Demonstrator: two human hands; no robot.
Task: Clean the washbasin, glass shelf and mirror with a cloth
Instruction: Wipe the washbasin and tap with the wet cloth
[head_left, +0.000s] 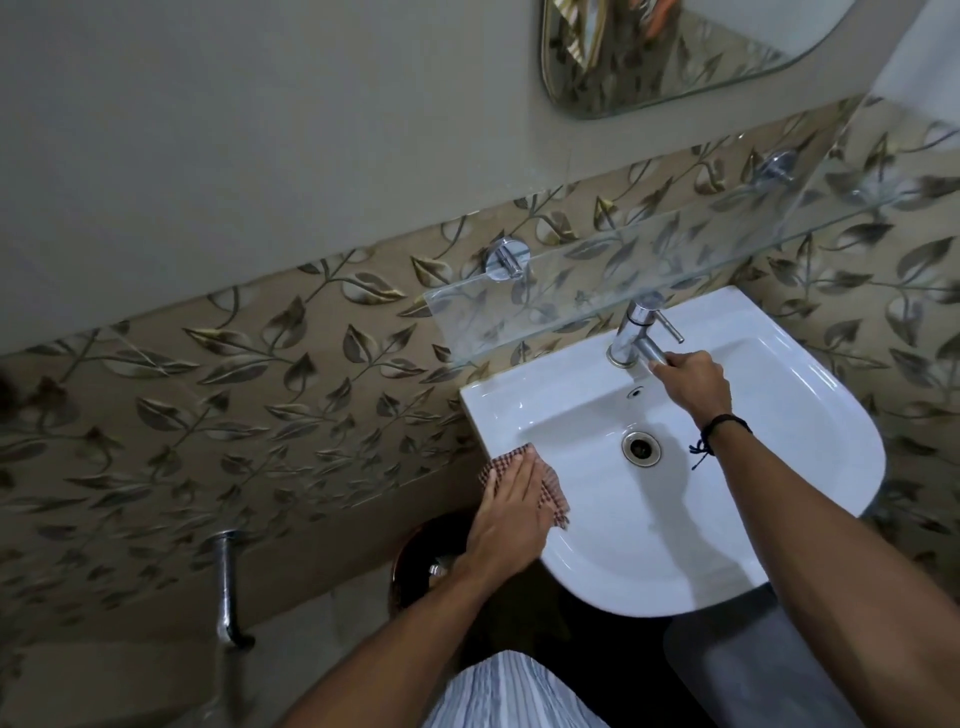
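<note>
Low on the left wall a chrome pipe (228, 587) juts out. The left hand (506, 512) lies flat, fingers (519, 473) straight, pressing a checked cloth (553, 500) onto the left rim of the white washbasin (623, 561). The right hand (693, 382) has its fingers wrapped round the spout of the tap (631, 332). Above run the glass shelf (675, 249) and, top right, the mirror (675, 52).

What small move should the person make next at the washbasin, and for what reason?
Probably slide the left hand with the checked cloth along the washbasin rim toward the front. That hand already presses flat on the cloth at the left rim, so a wipe is ready to start there. The right hand grips the tap spout, seemingly for support.
</note>
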